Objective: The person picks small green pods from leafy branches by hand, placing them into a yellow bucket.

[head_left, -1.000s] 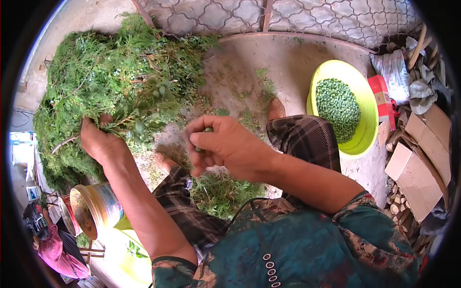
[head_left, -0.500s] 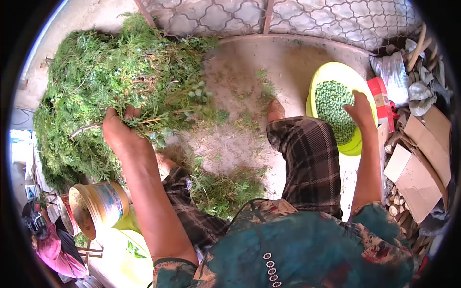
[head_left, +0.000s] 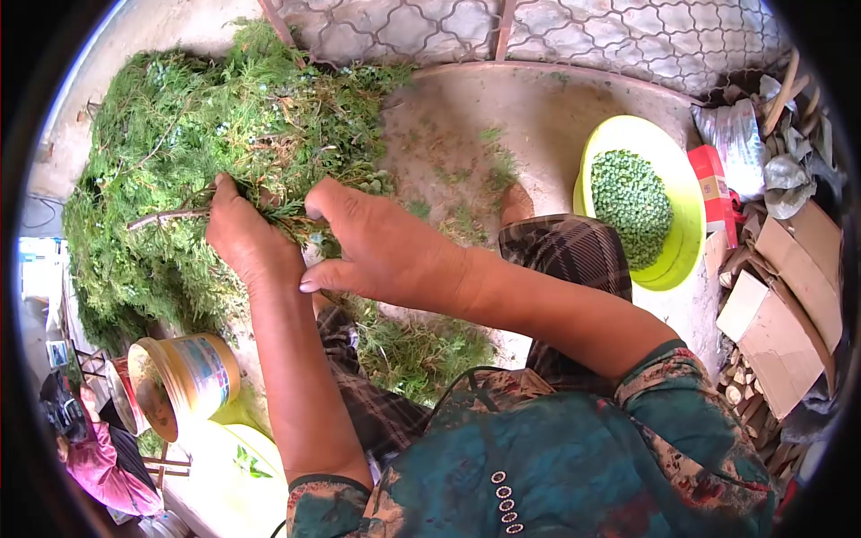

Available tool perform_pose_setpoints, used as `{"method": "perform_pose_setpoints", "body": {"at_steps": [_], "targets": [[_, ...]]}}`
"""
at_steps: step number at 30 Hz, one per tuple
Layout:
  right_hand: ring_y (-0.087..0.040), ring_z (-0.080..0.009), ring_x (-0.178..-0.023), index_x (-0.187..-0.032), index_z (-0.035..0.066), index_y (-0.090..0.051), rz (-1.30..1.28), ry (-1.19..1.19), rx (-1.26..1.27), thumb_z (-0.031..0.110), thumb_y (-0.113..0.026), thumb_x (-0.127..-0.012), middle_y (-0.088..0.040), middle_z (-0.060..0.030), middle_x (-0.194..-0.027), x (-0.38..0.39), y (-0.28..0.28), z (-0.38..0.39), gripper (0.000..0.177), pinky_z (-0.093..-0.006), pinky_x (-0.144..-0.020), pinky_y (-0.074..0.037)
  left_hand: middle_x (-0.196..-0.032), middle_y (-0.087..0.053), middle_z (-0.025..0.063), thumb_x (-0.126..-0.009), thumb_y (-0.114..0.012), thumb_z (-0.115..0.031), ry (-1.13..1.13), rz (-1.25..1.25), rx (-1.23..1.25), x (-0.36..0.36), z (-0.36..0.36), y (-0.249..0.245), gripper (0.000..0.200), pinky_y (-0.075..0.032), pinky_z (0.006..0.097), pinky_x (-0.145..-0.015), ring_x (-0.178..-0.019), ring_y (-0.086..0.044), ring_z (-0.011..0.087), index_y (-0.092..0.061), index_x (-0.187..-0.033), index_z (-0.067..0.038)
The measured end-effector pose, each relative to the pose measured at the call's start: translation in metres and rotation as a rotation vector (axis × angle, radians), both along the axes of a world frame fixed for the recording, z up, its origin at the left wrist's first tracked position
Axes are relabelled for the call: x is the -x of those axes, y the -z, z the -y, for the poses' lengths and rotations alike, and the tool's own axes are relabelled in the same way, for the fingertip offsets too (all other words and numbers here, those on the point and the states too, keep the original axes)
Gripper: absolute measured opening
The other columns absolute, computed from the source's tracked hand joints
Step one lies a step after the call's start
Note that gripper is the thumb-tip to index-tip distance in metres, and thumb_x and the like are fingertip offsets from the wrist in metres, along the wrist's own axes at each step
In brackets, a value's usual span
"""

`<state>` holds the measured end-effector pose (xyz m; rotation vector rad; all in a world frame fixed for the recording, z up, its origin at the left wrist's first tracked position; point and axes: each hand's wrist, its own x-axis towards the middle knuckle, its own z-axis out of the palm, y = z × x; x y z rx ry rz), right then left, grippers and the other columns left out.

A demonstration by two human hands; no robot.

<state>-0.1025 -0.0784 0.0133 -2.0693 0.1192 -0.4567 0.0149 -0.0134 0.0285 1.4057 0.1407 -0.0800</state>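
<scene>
A leafy cut branch [head_left: 170, 216] with a bare woody stem is gripped in my left hand [head_left: 247, 235], over a large heap of green foliage [head_left: 161, 134]. Just to its right, my right hand [head_left: 363, 240] reaches in beside the branch's leafy end, thumb apart from the curved fingers, with nothing visible between them. The yellow-green basin [head_left: 689, 224] on the right holds many small green berries [head_left: 630, 208].
A yellow bucket [head_left: 220, 372] lies tilted at lower left, near a co-worker in pink [head_left: 112, 471]. Metal latticework [head_left: 628, 40] runs along the back. Cardboard [head_left: 771, 345], a red box [head_left: 711, 188] and plastic bags stand at right. Loose sprigs [head_left: 426, 354] litter the floor.
My right hand has moved left from over the berry basin to the branch. My left hand has shifted slightly right, still holding the branch.
</scene>
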Motion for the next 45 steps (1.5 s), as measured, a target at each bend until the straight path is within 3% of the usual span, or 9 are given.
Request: {"method": "perform_pose_setpoints", "body": {"at_steps": [11, 17, 19, 20, 21, 24, 32, 43, 45], "targets": [[-0.056, -0.0315, -0.068, -0.091, 0.004, -0.053, 0.403, 0.059, 0.265, 0.009, -0.058, -0.077, -0.056, -0.014, -0.078, -0.014, 0.018, -0.001, 0.016, -0.0387, -0.059, -0.046, -0.079, -0.053, 0.0077, -0.091, -0.045, -0.019, -0.012, -0.024, 0.155, -0.014, -0.008, 0.008, 0.022, -0.04, 0.0267, -0.051, -0.062, -0.049, 0.0136, -0.054, -0.092, 0.001], [-0.057, -0.0275, -0.067, -0.082, 0.002, -0.052, 0.269, 0.092, -0.256, 0.002, -0.053, -0.072, -0.054, -0.0144, -0.071, -0.005, 0.004, -0.011, 0.01, -0.0344, -0.057, -0.044, -0.071, -0.051, 0.006, -0.088, -0.05, -0.013, -0.026, 0.031, 0.025, -0.02, -0.01, 0.011, 0.014, -0.043, 0.0293, -0.053, -0.061, -0.048, 0.0136, -0.052, -0.08, -0.002], [-0.052, -0.0131, -0.053, -0.087, 0.004, -0.052, 0.515, 0.075, -0.31, 0.001, -0.054, -0.077, -0.054, -0.0073, -0.072, -0.004, 0.001, -0.008, 0.011, -0.03, -0.047, -0.043, -0.074, -0.052, 0.0067, -0.089, -0.048, -0.014, 0.007, 0.014, 0.109, -0.044, -0.029, 0.026, 0.015, -0.043, 0.0297, -0.053, -0.062, -0.049, 0.0139, -0.053, -0.084, -0.001], [-0.046, -0.0119, -0.046, -0.088, 0.004, -0.051, 0.256, -0.067, -0.791, 0.005, -0.053, -0.079, -0.053, -0.0053, -0.073, 0.015, -0.012, -0.003, 0.009, -0.0278, -0.042, -0.043, -0.076, -0.054, 0.0074, -0.089, -0.047, -0.014, 0.039, 0.003, 0.193, -0.055, -0.039, 0.034, 0.016, -0.043, 0.0302, -0.054, -0.063, -0.049, 0.0142, -0.053, -0.087, 0.001], [-0.046, -0.0119, -0.046, -0.088, 0.004, -0.051, 0.257, -0.075, -0.791, 0.005, -0.053, -0.079, -0.053, -0.0053, -0.073, 0.02, -0.012, 0.005, 0.009, -0.0278, -0.042, -0.043, -0.076, -0.054, 0.0074, -0.089, -0.047, -0.014, 0.032, 0.007, 0.194, -0.052, -0.036, 0.031, 0.016, -0.043, 0.0302, -0.054, -0.063, -0.049, 0.0142, -0.053, -0.087, 0.001], [-0.048, -0.0112, -0.046, -0.084, 0.004, -0.049, 0.118, -0.248, -1.564, 0.017, -0.048, -0.086, -0.053, -0.0074, -0.071, 0.015, 0.0, 0.021, 0.014, -0.0263, -0.039, -0.045, -0.078, -0.054, 0.0084, -0.091, -0.044, -0.019, -0.103, -0.01, 0.077, -0.027, -0.019, 0.008, 0.023, -0.044, 0.0321, -0.056, -0.063, -0.051, 0.0164, -0.054, -0.09, 0.001], [-0.036, -0.0045, -0.042, -0.076, 0.008, -0.046, -0.218, -0.169, -1.339, 0.031, -0.055, -0.088, -0.048, -0.0002, -0.065, 0.016, 0.008, -0.002, 0.027, -0.0201, -0.036, -0.026, -0.073, -0.048, 0.0074, -0.092, -0.04, -0.017, -0.035, -0.127, 0.092, -0.012, -0.013, 0.002, 0.017, -0.044, 0.0277, -0.058, -0.062, -0.047, 0.0159, -0.046, -0.095, -0.001], [-0.036, -0.0049, -0.04, -0.086, 0.004, -0.046, -0.222, -0.19, -1.411, 0.018, -0.053, -0.087, -0.046, -0.0019, -0.058, -0.014, 0.006, -0.011, 0.015, -0.0211, -0.035, -0.025, -0.061, -0.039, 0.001, -0.091, -0.041, -0.019, -0.062, -0.016, 0.105, 0.002, -0.005, -0.006, 0.019, -0.036, 0.0251, -0.053, -0.056, -0.037, 0.0113, -0.048, -0.081, -0.004], [-0.037, -0.0049, -0.04, -0.089, 0.004, -0.046, -0.212, -0.293, -1.293, 0.017, -0.056, -0.085, -0.047, -0.0019, -0.059, -0.015, 0.007, -0.011, 0.017, -0.0213, -0.035, -0.025, -0.06, -0.037, -0.0004, -0.089, -0.039, -0.016, 0.166, -0.044, 0.303, -0.009, -0.02, -0.001, 0.019, -0.032, 0.0233, -0.052, -0.055, -0.033, 0.0093, -0.05, -0.082, -0.003]]}}
